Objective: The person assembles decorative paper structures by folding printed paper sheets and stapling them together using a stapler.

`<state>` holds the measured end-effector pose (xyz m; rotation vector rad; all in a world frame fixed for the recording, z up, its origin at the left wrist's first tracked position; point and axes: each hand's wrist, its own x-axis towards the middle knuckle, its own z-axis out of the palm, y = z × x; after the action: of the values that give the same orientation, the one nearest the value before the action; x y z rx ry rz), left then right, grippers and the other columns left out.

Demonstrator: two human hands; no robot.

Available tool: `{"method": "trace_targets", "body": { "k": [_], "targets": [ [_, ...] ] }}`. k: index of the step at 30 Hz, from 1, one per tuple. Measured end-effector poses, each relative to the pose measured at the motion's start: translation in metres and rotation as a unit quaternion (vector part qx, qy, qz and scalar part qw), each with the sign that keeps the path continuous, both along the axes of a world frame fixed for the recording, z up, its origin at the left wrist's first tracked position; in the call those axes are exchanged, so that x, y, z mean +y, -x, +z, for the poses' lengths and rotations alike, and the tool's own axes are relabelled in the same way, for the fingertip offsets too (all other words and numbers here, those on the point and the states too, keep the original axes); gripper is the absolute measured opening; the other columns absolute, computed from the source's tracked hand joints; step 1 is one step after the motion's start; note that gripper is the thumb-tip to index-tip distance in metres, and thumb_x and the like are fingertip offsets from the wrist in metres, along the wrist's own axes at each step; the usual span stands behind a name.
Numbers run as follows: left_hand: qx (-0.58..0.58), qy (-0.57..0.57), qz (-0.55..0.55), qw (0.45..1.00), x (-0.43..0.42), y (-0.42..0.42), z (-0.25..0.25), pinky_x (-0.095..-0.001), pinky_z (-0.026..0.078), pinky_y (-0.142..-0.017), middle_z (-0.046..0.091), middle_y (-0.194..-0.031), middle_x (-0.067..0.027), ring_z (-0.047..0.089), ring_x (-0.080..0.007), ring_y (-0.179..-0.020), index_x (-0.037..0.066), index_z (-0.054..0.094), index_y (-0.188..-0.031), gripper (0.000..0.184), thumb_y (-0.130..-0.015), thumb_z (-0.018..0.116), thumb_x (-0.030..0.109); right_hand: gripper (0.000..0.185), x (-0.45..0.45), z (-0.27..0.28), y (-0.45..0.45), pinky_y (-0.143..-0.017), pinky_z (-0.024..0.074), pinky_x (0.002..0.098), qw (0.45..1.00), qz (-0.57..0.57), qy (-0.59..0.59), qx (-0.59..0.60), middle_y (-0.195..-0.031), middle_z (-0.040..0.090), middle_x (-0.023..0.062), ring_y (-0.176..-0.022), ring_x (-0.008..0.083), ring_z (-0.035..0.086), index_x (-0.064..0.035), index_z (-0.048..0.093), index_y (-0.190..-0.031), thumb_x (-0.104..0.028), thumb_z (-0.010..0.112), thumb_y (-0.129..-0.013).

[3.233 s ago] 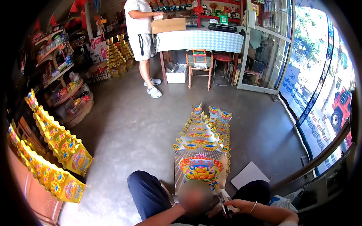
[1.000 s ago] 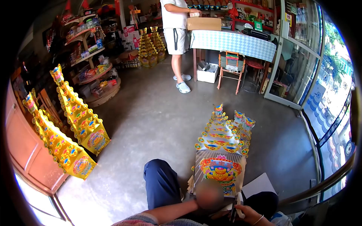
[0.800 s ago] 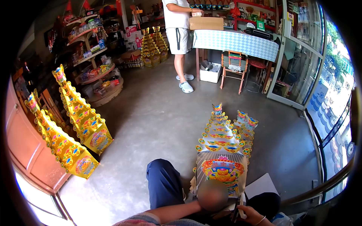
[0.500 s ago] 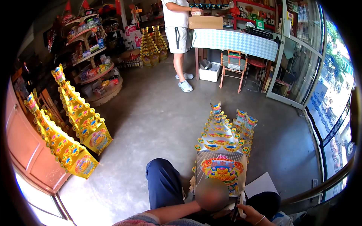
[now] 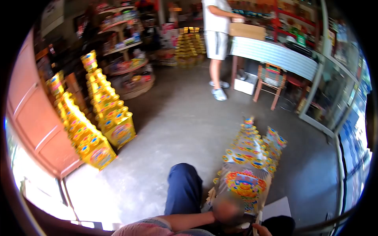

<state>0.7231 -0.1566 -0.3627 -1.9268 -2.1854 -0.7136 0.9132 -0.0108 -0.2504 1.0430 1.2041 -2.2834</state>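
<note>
My left hand reaches to the bottom edge of a silver tiered paper tower with a colourful printed base panel. A round blurred patch covers its fingers, so its hold is hidden. Beside it, at the bottom edge of the view, my right hand is closed on a light-coloured tool, too smeared to identify. The tower lies on the floor, tip pointing away from me. Another silver tower is just to its right. A white sheet lies near my right knee.
Two yellow paper towers are on the left by a pink-brown door. A person stands at a table with a checked cloth and cardboard box. A folding chair, shelves and glass door are behind.
The view has swung left, so the room appears shifted to the right and is blurred. My left arm still reaches to the tower base, and my right hand still grips the tool.
</note>
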Motion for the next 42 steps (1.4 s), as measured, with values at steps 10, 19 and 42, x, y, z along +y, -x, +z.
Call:
{"method": "trace_targets", "body": {
  "k": [10,19,42],
  "targets": [
    [-0.011,-0.025,-0.008,1.0,0.001,-0.001,-0.004,-0.0345,0.042,-0.075,0.054,-0.08,-0.0049,0.051,-0.0219,-0.082,0.012,0.058,-0.071,0.013,-0.066,0.049,0.02,0.033,-0.002,0.005,0.007,-0.05,0.0486,0.0286,0.999,0.045,-0.029,0.008,-0.066,0.061,0.0119,-0.056,0.0215,0.059,0.0006,0.059,-0.078,-0.028,0.045,-0.087],
    [-0.012,-0.028,-0.013,0.999,0.001,-0.001,-0.012,-0.0341,0.043,-0.074,0.056,-0.082,-0.0069,0.052,-0.0221,-0.082,0.01,0.059,-0.075,0.014,-0.069,0.049,0.018,0.025,-0.003,0.003,0.015,-0.05,0.0475,0.0286,0.989,0.124,-0.08,-0.008,-0.066,0.06,0.0091,-0.055,0.019,0.057,0.0007,0.059,-0.08,-0.022,0.05,-0.085],
    [0.06,-0.004,-0.066,0.996,0.001,0.008,0.015,-0.0297,0.043,-0.07,0.051,-0.07,-0.0057,0.052,-0.0186,-0.072,0.008,0.054,-0.069,0.008,-0.068,0.048,0.013,0.022,0.0,-0.066,0.009,-0.052,0.0478,0.0257,0.991,0.116,-0.061,0.004,-0.077,0.064,0.0116,-0.06,0.0167,0.059,0.0031,0.06,-0.087,-0.016,0.049,-0.084]
  ]
}}
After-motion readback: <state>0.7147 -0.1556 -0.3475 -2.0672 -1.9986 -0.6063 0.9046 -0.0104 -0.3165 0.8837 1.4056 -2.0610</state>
